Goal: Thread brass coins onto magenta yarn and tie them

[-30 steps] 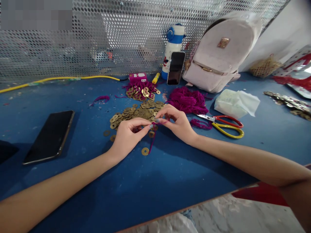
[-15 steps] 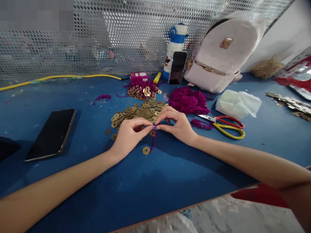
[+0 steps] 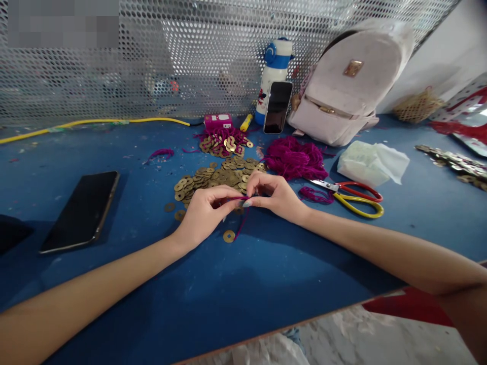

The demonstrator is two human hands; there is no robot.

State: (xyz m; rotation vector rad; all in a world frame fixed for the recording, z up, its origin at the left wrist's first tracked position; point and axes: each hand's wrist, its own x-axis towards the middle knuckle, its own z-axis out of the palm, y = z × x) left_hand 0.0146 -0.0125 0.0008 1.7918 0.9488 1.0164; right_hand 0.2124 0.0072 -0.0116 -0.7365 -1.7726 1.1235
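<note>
My left hand point(image 3: 203, 213) and my right hand point(image 3: 272, 195) meet fingertip to fingertip above the blue table point(image 3: 243, 284). Both pinch a short magenta thread point(image 3: 241, 223), whose loose end hangs toward a single brass coin point(image 3: 229, 236) lying on the table. Just behind the hands lies a heap of holed brass coins point(image 3: 216, 177). A bundle of magenta thread point(image 3: 294, 158) lies to the right of that heap. Whether a coin sits between my fingers is hidden.
Red and yellow scissors point(image 3: 352, 197) lie right of my right hand, a white bag point(image 3: 373, 162) behind them. A black phone point(image 3: 81, 210) lies flat at the left. At the back stand a perforated metal screen point(image 3: 152, 56), a bottle point(image 3: 274, 76), a propped phone point(image 3: 277, 107) and a pale backpack point(image 3: 352, 81).
My hands have drawn closer and dropped slightly. The right fingers now pinch lower, right at the left fingertips, and the thread has been pulled shorter.
</note>
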